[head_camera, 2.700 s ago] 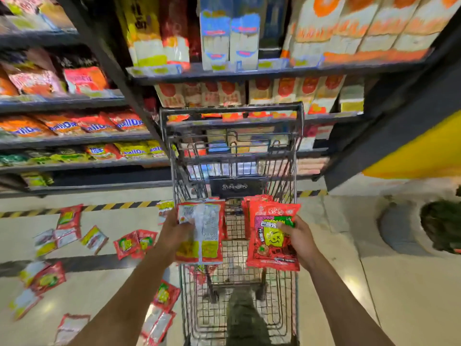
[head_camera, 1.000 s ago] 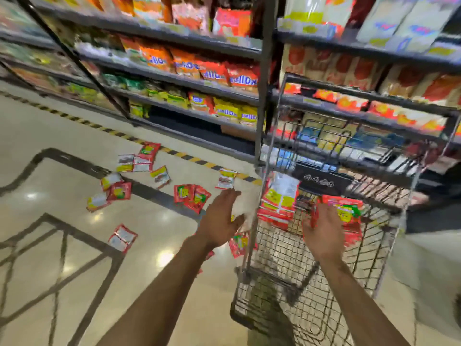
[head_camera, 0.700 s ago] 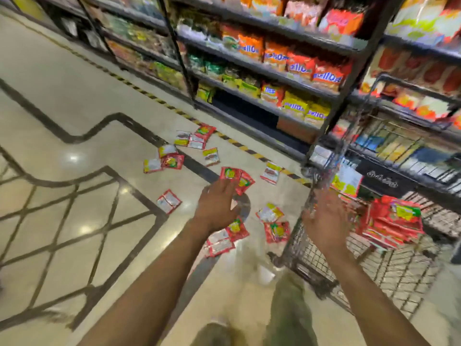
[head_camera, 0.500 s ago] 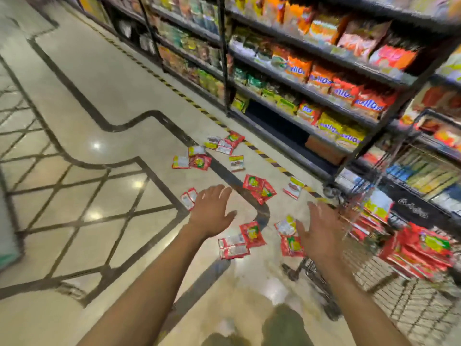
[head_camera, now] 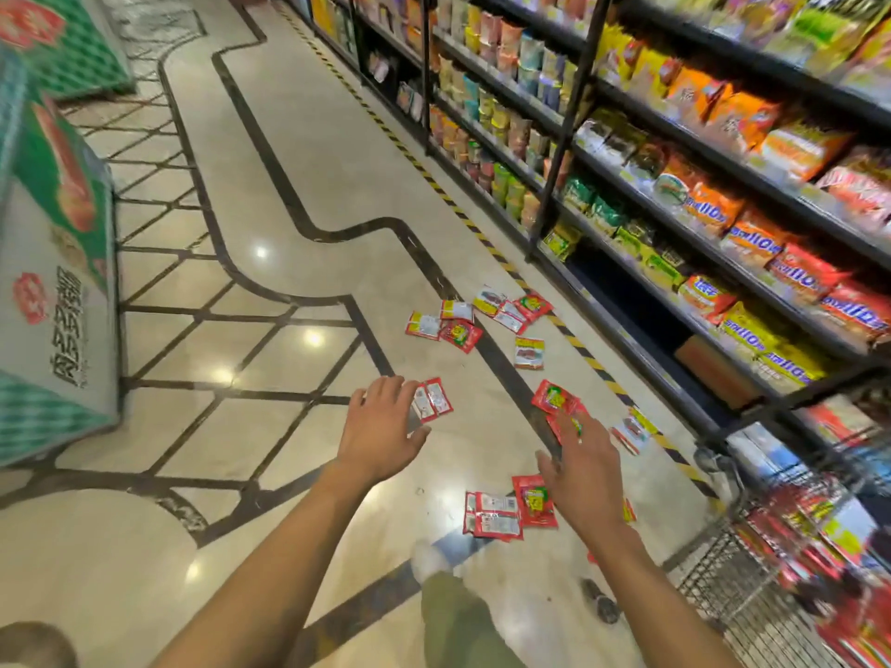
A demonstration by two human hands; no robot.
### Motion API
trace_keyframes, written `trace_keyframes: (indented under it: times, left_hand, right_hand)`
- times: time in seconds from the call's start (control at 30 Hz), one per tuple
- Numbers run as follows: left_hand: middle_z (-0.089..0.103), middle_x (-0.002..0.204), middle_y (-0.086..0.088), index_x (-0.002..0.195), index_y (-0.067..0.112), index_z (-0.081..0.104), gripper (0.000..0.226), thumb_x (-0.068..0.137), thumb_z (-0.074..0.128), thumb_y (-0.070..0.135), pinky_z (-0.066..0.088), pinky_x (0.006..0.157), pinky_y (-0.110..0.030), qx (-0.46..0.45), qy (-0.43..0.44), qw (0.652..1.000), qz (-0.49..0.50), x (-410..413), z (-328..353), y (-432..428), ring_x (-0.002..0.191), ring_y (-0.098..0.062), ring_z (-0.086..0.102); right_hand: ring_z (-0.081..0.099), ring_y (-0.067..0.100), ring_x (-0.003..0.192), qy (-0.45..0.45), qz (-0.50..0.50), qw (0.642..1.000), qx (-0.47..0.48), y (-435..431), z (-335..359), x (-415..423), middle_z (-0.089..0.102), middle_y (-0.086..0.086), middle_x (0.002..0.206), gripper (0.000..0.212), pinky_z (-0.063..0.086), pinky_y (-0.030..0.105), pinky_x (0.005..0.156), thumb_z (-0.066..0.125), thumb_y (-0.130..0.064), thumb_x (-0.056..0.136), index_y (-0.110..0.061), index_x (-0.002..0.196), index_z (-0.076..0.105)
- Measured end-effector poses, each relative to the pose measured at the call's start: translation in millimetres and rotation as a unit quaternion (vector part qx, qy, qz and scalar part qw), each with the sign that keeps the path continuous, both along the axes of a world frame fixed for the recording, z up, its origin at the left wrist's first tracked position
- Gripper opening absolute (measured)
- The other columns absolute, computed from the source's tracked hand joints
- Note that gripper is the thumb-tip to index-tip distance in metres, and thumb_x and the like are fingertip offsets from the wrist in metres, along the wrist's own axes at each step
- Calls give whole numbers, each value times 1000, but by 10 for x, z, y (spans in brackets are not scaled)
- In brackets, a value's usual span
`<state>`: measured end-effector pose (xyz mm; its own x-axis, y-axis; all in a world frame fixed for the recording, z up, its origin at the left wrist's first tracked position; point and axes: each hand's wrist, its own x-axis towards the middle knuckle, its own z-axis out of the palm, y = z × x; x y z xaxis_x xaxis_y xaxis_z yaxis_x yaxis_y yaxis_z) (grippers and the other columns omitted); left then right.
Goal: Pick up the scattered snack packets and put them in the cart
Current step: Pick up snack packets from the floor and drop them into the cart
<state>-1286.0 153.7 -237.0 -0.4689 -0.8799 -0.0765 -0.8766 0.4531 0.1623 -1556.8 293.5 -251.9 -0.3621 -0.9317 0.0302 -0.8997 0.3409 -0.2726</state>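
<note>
Several red and yellow snack packets lie scattered on the shop floor. One pair (head_camera: 432, 399) lies just beyond my left hand (head_camera: 381, 433), which is held out empty with spread fingers. My right hand (head_camera: 581, 470) is also empty and outstretched, above a red packet (head_camera: 534, 501) and a flat pair (head_camera: 492, 515) beside it. Two more red packets (head_camera: 554, 397) show past its fingertips. A farther cluster (head_camera: 463, 325) lies on the dark floor stripe. The wire cart (head_camera: 752, 571), blurred at the lower right, holds several red packets.
Stocked snack shelves (head_camera: 675, 195) run along the right, edged by a yellow-black floor strip (head_camera: 487, 238). A stack of green and white cartons (head_camera: 53, 262) stands at the left. My leg and shoe (head_camera: 448, 605) are at the bottom centre.
Both hands dropped their packets into the cart and came away empty. My view swung left from the cart to the floor, and both hands now reach out over the scattered packets.
</note>
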Motion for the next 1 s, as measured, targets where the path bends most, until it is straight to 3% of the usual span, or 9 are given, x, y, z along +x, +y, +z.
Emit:
trace_keyframes:
  times: [0.2, 0.43, 0.7, 1.0]
  left_hand:
    - [51, 149, -1, 145, 25, 46, 70, 87, 57, 62, 37, 112, -46, 6, -17, 1000, 7, 193, -103, -659, 138, -25, 46]
    - [49, 152, -2, 147, 27, 44, 70, 87, 55, 63, 33, 116, -48, 27, -63, 997, -25, 190, -124, -1658, 141, -26, 43]
    - [38, 163, -2, 153, 28, 34, 75, 87, 46, 61, 25, 124, -53, 82, -54, 994, -54, -24, -79, -2642, 151, -28, 32]
    - [51, 152, -7, 148, 24, 45, 73, 86, 59, 58, 35, 114, -57, -4, -57, 983, -174, -250, -177, -4207, 141, -32, 44]
  right_hand:
    - [49, 33, 133, -13, -5, 1000, 25, -825, -289, 231, 53, 11, 144, 60, 49, 50, 104, 70, -44, 90, -19, 141, 53]
    - [50, 37, 135, -27, -35, 998, 38, -1745, -372, 356, 55, 15, 145, 63, 50, 51, 105, 72, -45, 90, -16, 143, 54]
    - [48, 33, 137, -54, -56, 996, 43, -2650, -345, 283, 51, 13, 148, 61, 48, 52, 109, 66, -48, 94, -19, 145, 49]
    - [47, 35, 141, -26, -138, 989, 52, -3788, -389, 323, 52, 14, 150, 65, 46, 50, 110, 71, -47, 92, -17, 147, 52]
